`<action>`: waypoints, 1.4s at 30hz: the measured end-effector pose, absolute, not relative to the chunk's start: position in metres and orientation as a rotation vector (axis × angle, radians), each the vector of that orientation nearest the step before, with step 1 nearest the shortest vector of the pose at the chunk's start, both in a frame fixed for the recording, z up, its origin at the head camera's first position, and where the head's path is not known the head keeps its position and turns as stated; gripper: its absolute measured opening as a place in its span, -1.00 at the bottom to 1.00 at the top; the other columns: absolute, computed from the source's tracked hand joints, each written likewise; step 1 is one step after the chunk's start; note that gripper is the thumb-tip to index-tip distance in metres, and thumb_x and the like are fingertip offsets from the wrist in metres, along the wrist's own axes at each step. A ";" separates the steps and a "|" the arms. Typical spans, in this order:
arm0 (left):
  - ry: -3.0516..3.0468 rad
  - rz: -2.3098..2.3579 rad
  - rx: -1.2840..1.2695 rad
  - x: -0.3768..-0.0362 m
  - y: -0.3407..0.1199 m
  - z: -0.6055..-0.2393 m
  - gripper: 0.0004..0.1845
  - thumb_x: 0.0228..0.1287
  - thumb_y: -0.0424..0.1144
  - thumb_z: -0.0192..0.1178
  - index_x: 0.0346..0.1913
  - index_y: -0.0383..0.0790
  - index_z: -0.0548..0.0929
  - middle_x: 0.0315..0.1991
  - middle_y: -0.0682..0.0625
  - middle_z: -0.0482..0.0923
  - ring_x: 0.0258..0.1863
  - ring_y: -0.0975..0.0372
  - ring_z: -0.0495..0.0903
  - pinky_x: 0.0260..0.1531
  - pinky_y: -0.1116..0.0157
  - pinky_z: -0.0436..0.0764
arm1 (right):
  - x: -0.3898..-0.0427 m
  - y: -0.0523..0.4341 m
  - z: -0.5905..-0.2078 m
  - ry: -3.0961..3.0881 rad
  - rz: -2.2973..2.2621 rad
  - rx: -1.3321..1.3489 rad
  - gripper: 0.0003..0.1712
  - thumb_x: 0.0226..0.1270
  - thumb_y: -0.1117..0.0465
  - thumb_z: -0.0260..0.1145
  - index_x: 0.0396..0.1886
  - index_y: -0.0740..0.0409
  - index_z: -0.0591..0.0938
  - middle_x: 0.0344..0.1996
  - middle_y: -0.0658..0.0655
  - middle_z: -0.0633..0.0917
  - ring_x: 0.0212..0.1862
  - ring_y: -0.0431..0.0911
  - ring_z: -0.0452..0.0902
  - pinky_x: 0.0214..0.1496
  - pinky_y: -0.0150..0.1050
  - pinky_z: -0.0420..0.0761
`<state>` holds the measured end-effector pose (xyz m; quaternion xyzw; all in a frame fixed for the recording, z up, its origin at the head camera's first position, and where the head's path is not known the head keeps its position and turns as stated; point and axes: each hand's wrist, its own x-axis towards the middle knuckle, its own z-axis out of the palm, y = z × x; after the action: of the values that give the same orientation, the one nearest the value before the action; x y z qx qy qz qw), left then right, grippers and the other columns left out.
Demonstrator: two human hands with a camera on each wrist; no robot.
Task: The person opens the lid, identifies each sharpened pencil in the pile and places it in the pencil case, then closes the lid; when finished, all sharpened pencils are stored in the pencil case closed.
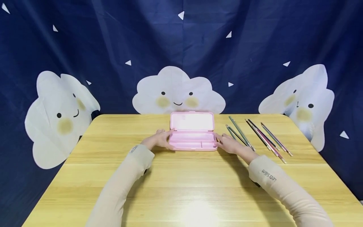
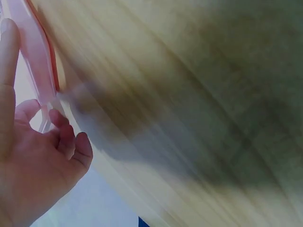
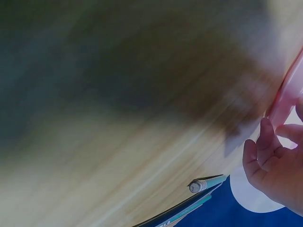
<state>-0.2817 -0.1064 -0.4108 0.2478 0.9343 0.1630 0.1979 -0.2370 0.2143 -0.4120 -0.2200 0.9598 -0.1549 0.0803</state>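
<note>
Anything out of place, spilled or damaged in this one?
No damage or spill shows. Only the pencils look untidy, lying loose at uneven angles right of the open pink pencil case. The case looks straight, with the left hand and right hand at its ends.

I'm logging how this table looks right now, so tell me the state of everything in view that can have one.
Pencil case: open, upright on the table.
Lid: raised, inner side showing.
Pencils: lying loose right of the case, some crossing.
Left hand: holding the case's left end.
Right hand: holding its right end.
Curtain: hanging behind the table.
</note>
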 end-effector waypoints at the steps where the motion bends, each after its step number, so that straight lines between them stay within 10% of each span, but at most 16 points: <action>1: 2.600 0.464 0.695 -0.282 -0.106 -0.411 0.10 -0.05 0.11 0.34 0.43 -0.20 -0.09 0.27 -0.31 0.21 0.24 -0.09 0.15 0.25 0.05 0.16 | -0.237 0.215 -0.412 2.869 -0.464 -0.655 -0.36 0.35 0.16 0.12 0.33 0.36 0.20 -0.35 0.34 0.50 -0.41 -0.02 0.38 -0.31 -0.10 0.47; 16: 2.542 0.527 0.621 -0.282 -0.105 -0.409 0.17 -0.07 0.08 0.37 0.44 -0.18 -0.19 0.33 -0.35 0.08 0.30 -0.06 0.15 0.30 0.10 0.13 | -0.229 0.252 -0.409 2.972 -0.535 -0.435 -0.42 0.32 0.17 0.15 0.19 0.49 0.32 -0.35 0.30 0.58 0.00 0.25 0.41 0.05 0.14 0.39; 27: 2.549 0.467 0.584 -0.282 -0.103 -0.408 0.19 -0.12 0.17 0.36 0.44 -0.16 -0.17 0.35 -0.31 0.07 0.31 -0.03 0.14 0.30 0.13 0.12 | -0.229 0.270 -0.414 2.976 -0.491 -0.300 -0.45 0.29 0.21 0.19 0.12 0.54 0.35 -0.04 0.56 0.42 0.00 0.33 0.39 0.01 0.16 0.42; 42: 2.547 0.444 0.558 -0.281 -0.101 -0.406 0.17 -0.09 0.14 0.35 0.45 -0.10 -0.19 0.34 -0.29 0.12 0.30 0.00 0.17 0.30 0.13 0.14 | -0.235 0.263 -0.420 3.042 -0.384 -0.406 -0.70 0.17 0.48 0.10 -0.09 0.54 0.37 -0.30 0.49 0.49 -0.26 0.25 0.49 -0.29 0.03 0.54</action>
<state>-0.2811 -0.1015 -0.4062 0.2045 0.9335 0.1628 0.2456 -0.2346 0.2626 -0.4204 -0.1313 0.9832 -0.1241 0.0242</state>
